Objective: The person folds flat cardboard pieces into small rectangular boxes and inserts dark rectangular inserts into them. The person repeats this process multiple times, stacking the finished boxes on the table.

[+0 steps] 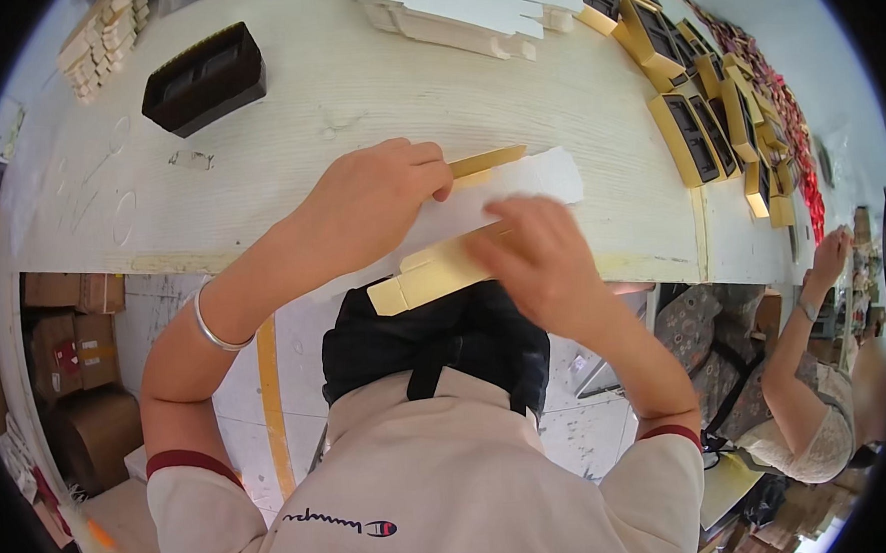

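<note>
A partly folded cardboard box (pixel 441 279), gold outside and white inside, lies at the table's near edge in front of me. Its near gold side hangs a little past the edge, over my lap. My left hand (pixel 383 191) is closed, fingertips curled onto the far gold flap at its left end. My right hand (pixel 542 256) is over the right part of the near gold side, thumb low and fingers bent toward the white inside. Motion smears its fingers, so whether they grip the card is unclear.
A black plastic tray (pixel 204 81) sits at the far left. Flat white box blanks (pixel 479 9) are stacked at the back. Several gold boxes with black inserts (pixel 684 142) crowd the right, beside red items (pixel 809 182). Another person's arm (pixel 793 358) is at the far right.
</note>
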Motion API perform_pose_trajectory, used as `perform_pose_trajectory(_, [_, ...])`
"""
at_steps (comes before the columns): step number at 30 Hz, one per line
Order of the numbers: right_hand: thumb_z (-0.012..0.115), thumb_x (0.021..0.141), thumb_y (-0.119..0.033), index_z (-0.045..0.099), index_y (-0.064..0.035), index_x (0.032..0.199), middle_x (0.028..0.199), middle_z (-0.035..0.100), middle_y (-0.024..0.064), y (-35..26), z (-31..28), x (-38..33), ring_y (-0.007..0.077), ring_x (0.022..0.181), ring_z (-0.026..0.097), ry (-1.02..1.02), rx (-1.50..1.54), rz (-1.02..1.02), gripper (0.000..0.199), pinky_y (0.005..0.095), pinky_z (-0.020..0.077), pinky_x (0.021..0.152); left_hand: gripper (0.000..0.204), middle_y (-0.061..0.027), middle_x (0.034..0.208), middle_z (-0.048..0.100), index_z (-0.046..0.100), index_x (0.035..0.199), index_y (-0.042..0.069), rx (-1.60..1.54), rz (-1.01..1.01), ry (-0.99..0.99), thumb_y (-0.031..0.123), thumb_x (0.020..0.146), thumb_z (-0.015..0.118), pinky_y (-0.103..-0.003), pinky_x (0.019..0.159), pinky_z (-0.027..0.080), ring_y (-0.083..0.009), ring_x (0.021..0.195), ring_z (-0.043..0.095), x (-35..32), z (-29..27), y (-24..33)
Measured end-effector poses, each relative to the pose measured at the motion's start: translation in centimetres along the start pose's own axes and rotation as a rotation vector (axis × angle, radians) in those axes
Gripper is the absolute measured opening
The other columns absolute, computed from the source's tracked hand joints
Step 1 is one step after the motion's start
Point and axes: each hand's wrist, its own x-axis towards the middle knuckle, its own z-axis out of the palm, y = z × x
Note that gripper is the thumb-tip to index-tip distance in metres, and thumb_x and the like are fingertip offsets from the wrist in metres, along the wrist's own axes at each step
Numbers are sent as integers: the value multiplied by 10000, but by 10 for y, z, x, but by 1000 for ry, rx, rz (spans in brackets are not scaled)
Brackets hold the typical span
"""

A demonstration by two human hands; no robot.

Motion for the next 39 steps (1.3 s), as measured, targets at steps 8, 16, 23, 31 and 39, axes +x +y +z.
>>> perform_pose_trajectory(8, [686,701,-58,611,-1,889,838,501,75,-10,6,-6,234,789,532,26,58,-86,211,337,455,674,225,-94,1014,584,599,918,25,-82,25,-103,136,759,713,-374,780,489,-285,926,560,-10,-12,13])
perform_pose_trajectory(16, [662,833,-189,622,-27,796,786,620,126,11,-5,43,309,793,617,-372,280,238,170,387,486,654,331,-109,1138,507,562,968,26,152,28,-126,220,763,735,-385,802,480,-297,961,500,-24,-4,30])
perform_pose_trajectory(23, [752,721,-194,670,-84,994,1110,617,113,36,-41,21,279,869,591,-70,-416,62,305,367,453,718,303,-108,1053,500,573,947,24,157,-189,-92,209,764,730,-353,764,493,-290,930,505,-18,0,43])
perform_pose_trajectory(31, [768,758,-206,580,-41,1128,1155,527,156,7,-16,10,335,991,573,-134,569,224,447,382,494,808,498,-169,1252,455,581,1110,-34,-260,-323,-310,177,709,787,-401,792,526,-348,1011,558,2,-19,42])
perform_pose_trajectory(39, [810,695,-301,629,-39,937,1103,528,138,14,-17,7,301,935,566,-102,324,-71,401,389,480,792,448,-91,1300,512,645,1080,49,-286,117,-185,-38,651,739,-345,802,525,-265,998,582,-41,-14,8])
